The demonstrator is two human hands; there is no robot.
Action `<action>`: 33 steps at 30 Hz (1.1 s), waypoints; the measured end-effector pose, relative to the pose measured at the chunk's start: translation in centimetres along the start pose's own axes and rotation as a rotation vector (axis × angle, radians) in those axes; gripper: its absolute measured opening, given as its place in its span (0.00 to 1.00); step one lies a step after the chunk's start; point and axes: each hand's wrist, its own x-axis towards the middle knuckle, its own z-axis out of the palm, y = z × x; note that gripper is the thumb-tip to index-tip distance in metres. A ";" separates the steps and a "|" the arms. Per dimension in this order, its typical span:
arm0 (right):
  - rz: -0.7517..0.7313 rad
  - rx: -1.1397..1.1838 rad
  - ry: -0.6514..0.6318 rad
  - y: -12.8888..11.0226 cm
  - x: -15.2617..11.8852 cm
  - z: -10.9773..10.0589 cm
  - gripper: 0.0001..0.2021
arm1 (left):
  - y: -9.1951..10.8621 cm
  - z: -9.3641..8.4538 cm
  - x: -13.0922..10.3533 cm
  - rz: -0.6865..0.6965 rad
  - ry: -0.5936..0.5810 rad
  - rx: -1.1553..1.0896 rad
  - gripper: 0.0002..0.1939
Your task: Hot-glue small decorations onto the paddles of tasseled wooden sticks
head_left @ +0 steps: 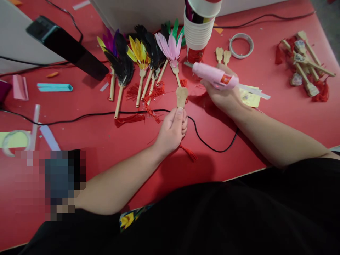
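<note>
Between the thumb and curled fingers of my left hand (pixel 174 127) is a wooden fan handle (pixel 181 96), its wide flat head up and a red tassel (pixel 189 152) hanging below the fist. My right hand (pixel 221 92) is wrapped round a pink glue gun (pixel 212 73), whose nozzle points left, apart from the handle. A clear glue stick (pixel 256 92) sticks out of the gun's back. Just beyond my left hand lies a pink feather fan (pixel 171 49), beside yellow feathers (pixel 138 51) and black feathers (pixel 122 63) on similar wooden handles.
Stacked paper cups (pixel 198 33) stand at the back. A tape roll (pixel 241 46) and a pile of wooden handles (pixel 305 67) lie to the right. A black upright box (pixel 69 49) leans at left. A black cable (pixel 95 114) crosses the red table (pixel 87 141).
</note>
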 end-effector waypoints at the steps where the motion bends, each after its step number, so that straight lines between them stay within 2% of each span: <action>1: -0.011 0.015 0.066 -0.1 0.0 -0.2 0.30 | 0.0 0.0 0.1 -0.004 0.008 -0.016 0.33; 3: -0.050 0.051 0.142 -0.6 -0.1 -0.5 0.32 | 0.1 -0.1 0.3 -0.015 0.029 -0.056 0.34; 9: -0.124 0.032 -0.088 -2.1 -1.0 -0.8 0.29 | 0.8 0.1 0.7 -0.098 0.103 -0.160 0.33; 16: -0.123 0.004 -0.158 -1.5 -1.2 -0.6 0.25 | 1.4 0.3 0.6 -0.166 0.104 -0.206 0.32; 22: -0.085 -0.036 -0.144 -1.9 -0.8 -0.5 0.25 | 1.4 0.2 0.6 -0.163 0.102 -0.213 0.33; 27: -0.006 0.007 -0.106 -0.9 -0.4 0.2 0.30 | 1.1 0.1 0.3 -0.144 0.053 -0.169 0.35; 33: -0.015 0.078 -0.001 -0.1 -0.2 0.0 0.31 | 0.5 -0.2 0.4 -0.097 0.027 -0.156 0.36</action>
